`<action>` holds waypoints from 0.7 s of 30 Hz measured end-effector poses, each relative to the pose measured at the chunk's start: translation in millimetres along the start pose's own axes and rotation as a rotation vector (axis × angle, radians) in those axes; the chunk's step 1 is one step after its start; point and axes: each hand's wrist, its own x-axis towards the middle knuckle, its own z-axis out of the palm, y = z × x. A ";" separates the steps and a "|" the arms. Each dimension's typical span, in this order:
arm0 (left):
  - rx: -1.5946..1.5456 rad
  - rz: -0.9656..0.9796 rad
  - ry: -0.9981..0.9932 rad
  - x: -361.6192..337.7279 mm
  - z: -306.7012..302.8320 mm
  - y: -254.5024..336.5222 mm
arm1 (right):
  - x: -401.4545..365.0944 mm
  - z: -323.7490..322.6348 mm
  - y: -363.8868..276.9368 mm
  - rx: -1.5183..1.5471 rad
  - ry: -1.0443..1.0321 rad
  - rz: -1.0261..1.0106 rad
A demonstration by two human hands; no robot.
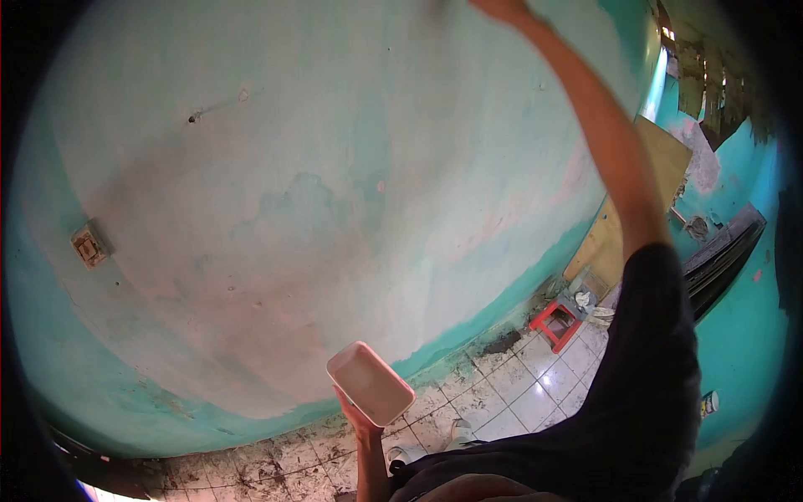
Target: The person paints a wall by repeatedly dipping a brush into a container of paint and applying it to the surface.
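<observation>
Low in the middle of the head view, my left hand (360,417) is wrapped round the side of a rectangular plastic tub (388,366). The tub is tilted, with its open top facing me, and its inside looks pale grey. My right arm stretches up along the wall, and my right hand (500,8) is at the top edge, smeared by motion with its fingers mostly cut off. A dark blur lies just left of it against the wall (335,151), which carries streaky whitish patches over turquoise paint.
A socket box (89,245) sticks out from the wall at left. Dirty white floor tiles (510,381) run along its foot. On the right stand a red stool (555,326) and a leaning yellowish board (595,238). Dark stacked panels (726,251) lie beyond my arm.
</observation>
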 end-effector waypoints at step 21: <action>0.032 -0.124 -0.026 -19.4 11.9 -29.6 | 37.2 -124.7 -22.5 0.421 -0.909 0.644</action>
